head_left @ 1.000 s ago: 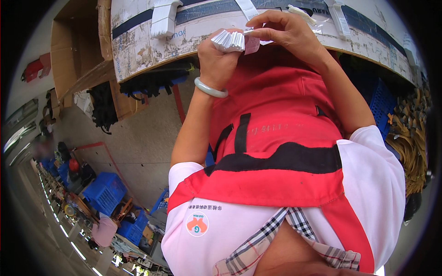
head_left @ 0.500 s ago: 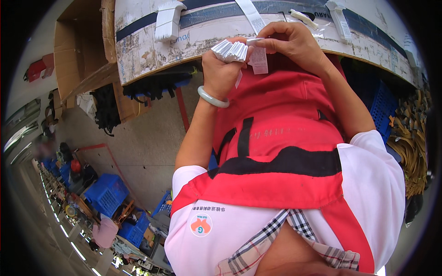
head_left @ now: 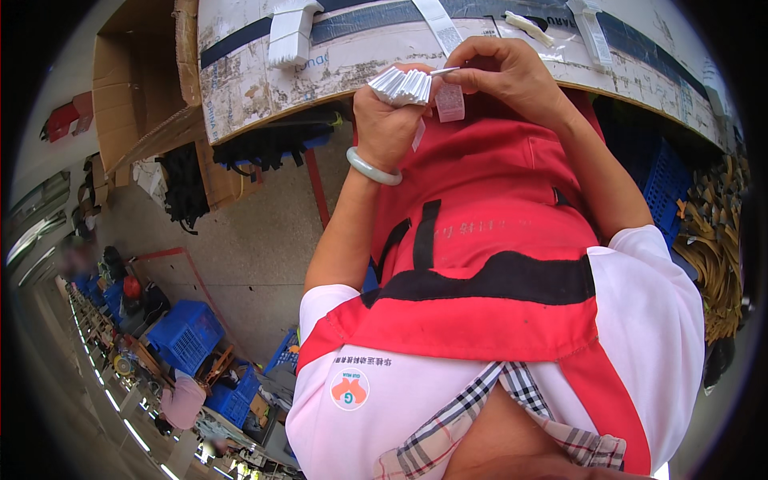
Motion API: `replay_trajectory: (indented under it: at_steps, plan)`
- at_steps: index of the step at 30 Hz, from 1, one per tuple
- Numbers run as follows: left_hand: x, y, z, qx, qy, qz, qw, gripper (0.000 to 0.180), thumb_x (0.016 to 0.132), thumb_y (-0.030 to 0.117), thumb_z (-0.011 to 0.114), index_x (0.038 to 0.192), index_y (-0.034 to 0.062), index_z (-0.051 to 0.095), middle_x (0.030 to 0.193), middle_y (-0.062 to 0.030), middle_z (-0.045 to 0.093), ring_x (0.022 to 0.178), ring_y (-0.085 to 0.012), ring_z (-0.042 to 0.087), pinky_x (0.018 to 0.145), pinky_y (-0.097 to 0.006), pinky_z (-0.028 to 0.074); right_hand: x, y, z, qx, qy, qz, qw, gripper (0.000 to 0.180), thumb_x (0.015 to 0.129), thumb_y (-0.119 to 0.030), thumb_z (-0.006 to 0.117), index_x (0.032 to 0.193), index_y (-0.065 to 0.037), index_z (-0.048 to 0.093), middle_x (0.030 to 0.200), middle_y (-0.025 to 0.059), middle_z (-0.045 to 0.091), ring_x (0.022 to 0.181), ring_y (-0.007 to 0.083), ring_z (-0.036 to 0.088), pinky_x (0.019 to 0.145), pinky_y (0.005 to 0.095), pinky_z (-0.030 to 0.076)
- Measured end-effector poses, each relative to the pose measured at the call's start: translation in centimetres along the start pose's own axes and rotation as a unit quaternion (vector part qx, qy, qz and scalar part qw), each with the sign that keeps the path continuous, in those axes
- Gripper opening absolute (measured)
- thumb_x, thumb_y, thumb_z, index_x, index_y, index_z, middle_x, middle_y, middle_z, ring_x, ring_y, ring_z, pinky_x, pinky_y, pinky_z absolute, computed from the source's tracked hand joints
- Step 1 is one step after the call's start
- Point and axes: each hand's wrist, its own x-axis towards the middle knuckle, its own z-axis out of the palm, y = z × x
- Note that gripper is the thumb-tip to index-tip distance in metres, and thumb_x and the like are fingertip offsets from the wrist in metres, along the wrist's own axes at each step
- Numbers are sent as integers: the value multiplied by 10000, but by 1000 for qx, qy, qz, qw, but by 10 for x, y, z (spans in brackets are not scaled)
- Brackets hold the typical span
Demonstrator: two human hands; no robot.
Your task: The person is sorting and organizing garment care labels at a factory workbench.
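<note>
My left hand (head_left: 382, 128), a pale bangle (head_left: 373, 166) on its wrist, is closed around a thick bundle of folded white labels (head_left: 399, 86). Their ends fan upward out of the fist. Just right of the bundle, my right hand (head_left: 496, 70) pinches a thin white label (head_left: 444, 71) between thumb and fingertips. Below that pinch hangs a printed white label strip (head_left: 450, 102), in front of my red apron (head_left: 480, 192). Whether this strip joins the pinched label or the bundle I cannot tell. Both hands are at the table's near edge.
On the worn, taped tabletop (head_left: 248, 96) lie a banded label stack (head_left: 291, 36), a label strip (head_left: 438, 24), a small white piece (head_left: 529, 29) and another label bundle (head_left: 590, 34). An open cardboard box (head_left: 136, 80) stands left. A blue crate (head_left: 666, 188) sits under the right side.
The pinched label is slightly lower and flatter against the bundle's right side. The hanging strip has shifted up and shows less length. Both hands keep their hold.
</note>
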Motion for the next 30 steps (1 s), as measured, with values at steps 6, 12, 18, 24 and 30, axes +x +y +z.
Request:
replay_trajectory:
  at_steps: [6,12,18,24,30]
  plan:
    - [0,-3,0,-15,1,-3,1000,153,840,59,746,972,1,696,787,-15,675,692,-62,605,602,-212,486,-1,3,2,21,-2,6,1000,179,898,-153,687,976,7,666,879,24,657,814,82,612,785,221,520]
    - [0,-8,2,-4,-9,-3,1000,133,850,63,735,961,5,692,772,-12,666,671,-63,590,584,-218,472,1,3,-1,-4,-18,-3,1000,141,907,-125,672,976,-3,661,868,2,631,773,60,560,726,203,486]
    - [1,-11,-4,-315,-31,-224,922,205,888,201,712,966,25,638,746,-33,603,588,-102,532,499,-250,432,-3,-16,-4,136,-198,102,965,98,897,-115,680,929,-23,672,858,5,637,777,74,580,725,210,491]
    - [-2,-25,-1,-389,-81,-227,889,376,882,312,708,1066,3,599,875,-47,639,722,-132,616,630,-253,516,-1,7,22,12,37,-7,999,123,911,-134,674,954,-19,675,880,-1,653,832,63,601,781,216,506]
    - [2,-19,-2,-319,-77,-254,910,178,860,90,720,992,20,624,806,-56,640,664,-152,630,580,-266,530,38,30,-16,-265,126,-99,951,189,929,-171,648,1049,-31,689,960,26,657,864,101,601,796,221,499]
